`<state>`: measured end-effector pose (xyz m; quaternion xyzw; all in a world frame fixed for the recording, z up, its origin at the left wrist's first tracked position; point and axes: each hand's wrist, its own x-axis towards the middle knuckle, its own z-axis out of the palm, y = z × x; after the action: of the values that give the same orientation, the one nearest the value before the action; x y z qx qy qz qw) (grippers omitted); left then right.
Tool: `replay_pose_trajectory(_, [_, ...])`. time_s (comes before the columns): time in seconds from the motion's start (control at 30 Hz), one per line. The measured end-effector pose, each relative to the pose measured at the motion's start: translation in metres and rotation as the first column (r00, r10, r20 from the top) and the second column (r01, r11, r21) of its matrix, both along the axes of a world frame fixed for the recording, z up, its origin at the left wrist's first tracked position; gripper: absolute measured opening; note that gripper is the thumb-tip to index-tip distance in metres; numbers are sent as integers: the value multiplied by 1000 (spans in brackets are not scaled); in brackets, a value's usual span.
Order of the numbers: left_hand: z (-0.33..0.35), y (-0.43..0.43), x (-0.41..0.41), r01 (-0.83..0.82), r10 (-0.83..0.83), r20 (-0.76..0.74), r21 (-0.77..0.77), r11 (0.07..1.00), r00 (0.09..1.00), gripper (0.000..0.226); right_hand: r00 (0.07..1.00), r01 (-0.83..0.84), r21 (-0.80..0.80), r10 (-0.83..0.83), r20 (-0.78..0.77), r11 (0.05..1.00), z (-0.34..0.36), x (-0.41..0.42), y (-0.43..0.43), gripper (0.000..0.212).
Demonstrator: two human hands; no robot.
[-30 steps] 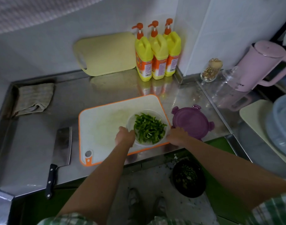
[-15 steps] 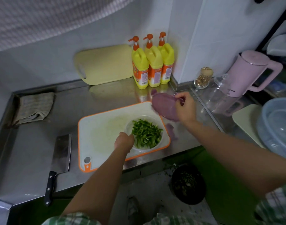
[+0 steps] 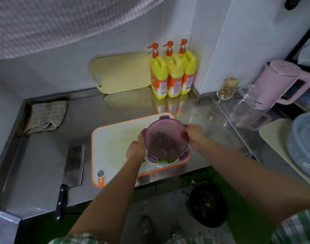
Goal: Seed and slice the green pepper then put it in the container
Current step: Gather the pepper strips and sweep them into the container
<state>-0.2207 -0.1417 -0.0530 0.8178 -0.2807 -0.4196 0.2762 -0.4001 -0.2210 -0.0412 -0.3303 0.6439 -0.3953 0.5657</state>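
Purple lid [image 3: 165,136] sat tilted over container [image 3: 161,163], pepper [image 3: 170,160] showing below. Right hand [image 3: 194,136] pinched rim; left hand [image 3: 135,152] grip unclear. Pressing askew could trap slices, tip container.

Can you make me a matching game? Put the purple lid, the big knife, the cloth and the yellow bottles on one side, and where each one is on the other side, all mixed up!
Things:
1. purple lid
2. big knife
3. cloth
4. yellow bottles

Places:
A. standing in a row at the back of the counter
B. lying flat, left of the white cutting board
C. in the right hand, over the container that the left hand holds
D. folded at the counter's far left

Pairs: 1-C, 2-B, 3-D, 4-A
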Motion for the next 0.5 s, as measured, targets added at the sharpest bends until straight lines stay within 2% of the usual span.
replay_pose_trajectory(0.07, [1, 1, -1, 59, -60, 33, 11, 998, 998, 60, 992, -56, 22, 58, -110, 998, -16, 3, 2, 34])
replay_pose_trajectory(0.17, [-2, 3, 0, 103, -106, 78, 41, 994, 991, 45, 927, -161, 13, 156, -341, 987, -30, 11, 2, 11])
replay_pose_trajectory(0.27, [-1, 4, 2, 85, -88, 65, 50, 995, 994, 41, 820, -242, 52, 233, -523, 969, -39, 15, -4, 53])
replay_pose_trajectory(0.33, [-3, 3, 4, 82, -84, 36, 52, 995, 996, 42, 724, -287, 90, 277, -631, 954, -55, 8, -12, 71])
replay_pose_trajectory(0.37, [-3, 3, 4, 85, -86, 29, 53, 995, 996, 44, 702, -295, 129, 306, -643, 947, -52, 6, -10, 74])
replay_pose_trajectory(0.5, [-4, 3, 1, 112, -113, 32, 58, 992, 993, 53, 819, -295, 220, 364, -444, 930, -62, -12, -13, 47])
